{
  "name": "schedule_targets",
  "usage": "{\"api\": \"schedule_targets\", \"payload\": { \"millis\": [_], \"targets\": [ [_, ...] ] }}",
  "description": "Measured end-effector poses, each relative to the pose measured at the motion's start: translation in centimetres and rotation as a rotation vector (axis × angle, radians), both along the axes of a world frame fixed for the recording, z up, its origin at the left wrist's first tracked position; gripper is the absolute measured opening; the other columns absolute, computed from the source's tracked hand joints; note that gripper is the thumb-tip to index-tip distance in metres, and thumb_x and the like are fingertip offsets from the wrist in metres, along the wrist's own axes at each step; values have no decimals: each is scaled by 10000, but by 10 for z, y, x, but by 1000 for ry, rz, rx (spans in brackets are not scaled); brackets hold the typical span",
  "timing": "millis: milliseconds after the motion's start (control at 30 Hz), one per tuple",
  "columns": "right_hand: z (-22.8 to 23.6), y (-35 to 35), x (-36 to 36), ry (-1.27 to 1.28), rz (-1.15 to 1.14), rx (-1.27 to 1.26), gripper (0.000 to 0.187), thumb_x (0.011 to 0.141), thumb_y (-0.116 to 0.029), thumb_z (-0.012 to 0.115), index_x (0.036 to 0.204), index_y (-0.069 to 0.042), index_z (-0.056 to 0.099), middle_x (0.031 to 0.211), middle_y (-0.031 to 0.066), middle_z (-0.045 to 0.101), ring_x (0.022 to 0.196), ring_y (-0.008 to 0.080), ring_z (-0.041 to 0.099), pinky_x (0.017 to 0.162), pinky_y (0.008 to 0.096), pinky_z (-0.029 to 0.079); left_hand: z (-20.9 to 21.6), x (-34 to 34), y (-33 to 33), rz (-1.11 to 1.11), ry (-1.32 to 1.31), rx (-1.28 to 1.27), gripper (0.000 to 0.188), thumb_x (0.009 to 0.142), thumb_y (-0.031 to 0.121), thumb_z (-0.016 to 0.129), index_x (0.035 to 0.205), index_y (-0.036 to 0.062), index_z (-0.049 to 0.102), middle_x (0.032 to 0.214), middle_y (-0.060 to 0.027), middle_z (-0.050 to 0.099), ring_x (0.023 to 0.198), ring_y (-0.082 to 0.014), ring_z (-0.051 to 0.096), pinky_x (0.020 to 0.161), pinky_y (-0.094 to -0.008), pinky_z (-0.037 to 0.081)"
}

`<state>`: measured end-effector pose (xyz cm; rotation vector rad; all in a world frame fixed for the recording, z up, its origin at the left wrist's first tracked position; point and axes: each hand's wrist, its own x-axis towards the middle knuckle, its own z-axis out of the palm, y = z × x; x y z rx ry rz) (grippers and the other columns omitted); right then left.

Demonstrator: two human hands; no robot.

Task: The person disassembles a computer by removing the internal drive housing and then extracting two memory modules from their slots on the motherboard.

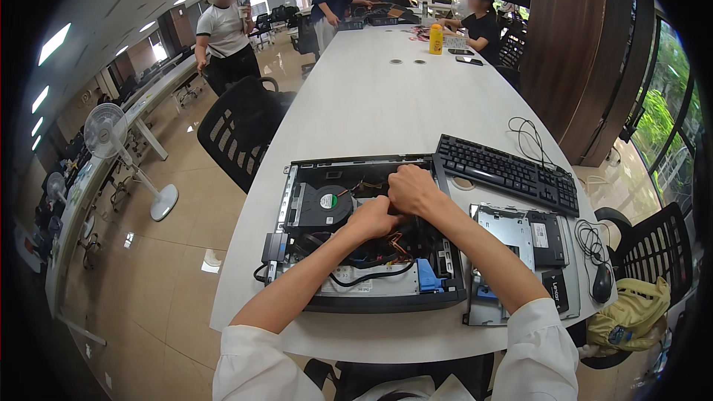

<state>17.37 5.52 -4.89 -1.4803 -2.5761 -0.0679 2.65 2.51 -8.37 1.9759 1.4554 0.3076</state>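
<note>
An opened desktop computer case [386, 300] lies flat on the white table in front of me. Both my hands reach into its middle. My left hand [371, 220] is closed, its fingertips down among the cables [394, 246]; what they grip is hidden. Just beyond it, my right hand [412, 189] is curled with its fingers pointing down inside the case near the far right wall. Its fingertips are hidden too. To the left of my hands sits a black blower fan [321, 206] with a round label. A blue plastic latch [429, 276] shows at the near right corner.
Right of the case lie a black keyboard [509, 171], a metal cover panel with drive parts [505, 224] and a wired mouse [601, 282]. A yellow bottle [436, 39] stands farther along the long table [349, 111]. Office chairs flank it; several people are beyond.
</note>
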Motion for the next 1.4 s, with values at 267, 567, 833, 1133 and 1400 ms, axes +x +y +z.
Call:
{"api": "schedule_targets", "payload": {
  "millis": [267,567,833,1133,1400],
  "targets": [
    [-13,5,1,85,29,122,211,766,-153,627,746,17,751,795,271,693,789,422,715,692,490,593,-2,-1,-1,-39,22,38,598,862,507,766,1156,-9,696,1157,-245,713,1100,-409,680,909,-490,545],
    [3,-3,0,4,-39,71,171,750,-128,705,846,-4,772,881,238,728,866,404,739,741,472,613,12,5,-10,-52,-18,2,495,913,414,744,1173,-6,713,1068,-215,750,1017,-336,719,900,-409,524],
    [-11,1,-3,37,-58,25,194,793,-141,700,917,-11,773,983,224,726,988,380,713,817,464,606,5,-1,-3,-35,-4,-16,510,908,440,732,1145,-12,708,1087,-203,745,1040,-349,707,901,-435,528],
    [-9,3,-2,18,-30,-3,203,783,-148,696,889,6,773,966,247,724,959,397,717,799,465,605,5,1,-7,-5,-32,-26,403,936,307,719,1130,-46,704,1022,-199,756,947,-288,723,860,-390,523],
    [1,7,3,241,-69,-72,226,768,-68,584,852,64,747,877,338,689,879,487,695,824,516,578,8,-1,-3,-42,41,-26,505,939,399,725,1193,-34,671,1039,-208,750,972,-332,718,872,-409,525]
  ]
}}
